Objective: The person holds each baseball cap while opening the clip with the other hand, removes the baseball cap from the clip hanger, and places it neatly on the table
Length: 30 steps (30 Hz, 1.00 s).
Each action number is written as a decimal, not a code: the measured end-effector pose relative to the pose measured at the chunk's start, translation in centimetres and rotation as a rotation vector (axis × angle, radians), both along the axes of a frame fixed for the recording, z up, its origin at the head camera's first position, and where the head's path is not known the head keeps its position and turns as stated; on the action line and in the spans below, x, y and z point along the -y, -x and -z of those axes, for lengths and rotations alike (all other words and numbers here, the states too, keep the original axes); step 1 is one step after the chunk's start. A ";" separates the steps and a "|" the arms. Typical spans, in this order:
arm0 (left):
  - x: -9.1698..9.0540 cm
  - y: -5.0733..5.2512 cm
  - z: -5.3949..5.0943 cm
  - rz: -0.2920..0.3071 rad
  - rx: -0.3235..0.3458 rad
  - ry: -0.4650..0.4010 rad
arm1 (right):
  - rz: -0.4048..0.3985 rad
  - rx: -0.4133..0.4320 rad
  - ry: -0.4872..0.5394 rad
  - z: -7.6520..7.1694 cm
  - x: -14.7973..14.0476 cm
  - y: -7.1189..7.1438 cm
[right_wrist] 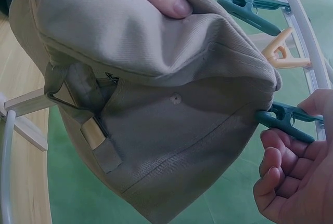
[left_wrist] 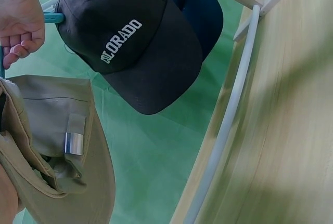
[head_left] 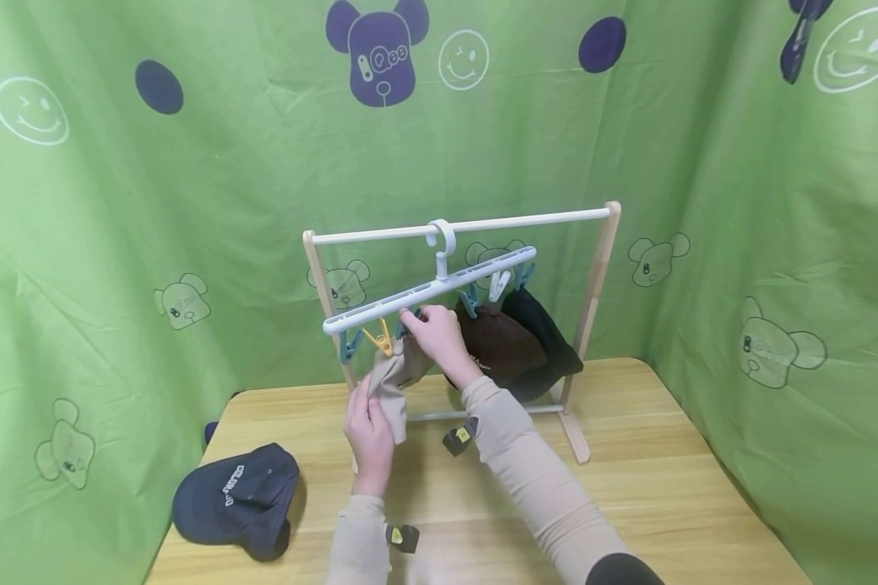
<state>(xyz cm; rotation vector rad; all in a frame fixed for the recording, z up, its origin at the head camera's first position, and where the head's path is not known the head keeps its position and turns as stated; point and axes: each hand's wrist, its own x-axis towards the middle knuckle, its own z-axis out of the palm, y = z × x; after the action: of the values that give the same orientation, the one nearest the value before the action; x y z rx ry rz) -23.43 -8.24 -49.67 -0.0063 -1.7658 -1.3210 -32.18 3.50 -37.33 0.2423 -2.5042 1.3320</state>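
A beige cap [head_left: 389,398] hangs below the left half of a white clip hanger [head_left: 424,291]. My left hand [head_left: 369,426] grips the cap from the left, the thumb pressing on its fabric in the right wrist view. My right hand [head_left: 439,335] pinches a teal clip [right_wrist: 285,119] on the hanger. The clip's tip meets the cap's edge; whether it bites the fabric I cannot tell. An orange-yellow clip [head_left: 382,337] and another teal clip [head_left: 349,348] are further left. Inside the cap, the strap's metal buckle [left_wrist: 74,143] shows.
The hanger hooks over the white bar [head_left: 534,220] of a wooden rack [head_left: 601,276]. From its right half hang a dark brown cap [head_left: 501,349] lettered COLORADO and a darker cap [head_left: 545,333]. A navy cap [head_left: 227,496] lies at the left of the wooden table [head_left: 666,471]. Green curtains surround it.
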 end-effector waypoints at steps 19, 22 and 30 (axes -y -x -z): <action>0.3 -0.3 0.2 -0.022 0.014 -0.037 | 0.003 0.002 0.014 0.2 -0.1 -0.1; 0.2 -0.2 0.2 -0.035 0.004 -0.056 | -0.001 0.004 0.014 0.2 -0.1 0.0; 0.2 -0.4 -0.1 -0.050 0.004 -0.044 | 0.006 0.000 0.013 0.2 0.0 0.0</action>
<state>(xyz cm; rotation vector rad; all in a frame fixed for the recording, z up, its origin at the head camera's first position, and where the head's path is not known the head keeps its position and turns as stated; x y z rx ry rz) -22.99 -8.41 -49.53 0.0645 -1.7287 -1.3248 -32.19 3.53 -37.57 0.2319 -2.4938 1.3456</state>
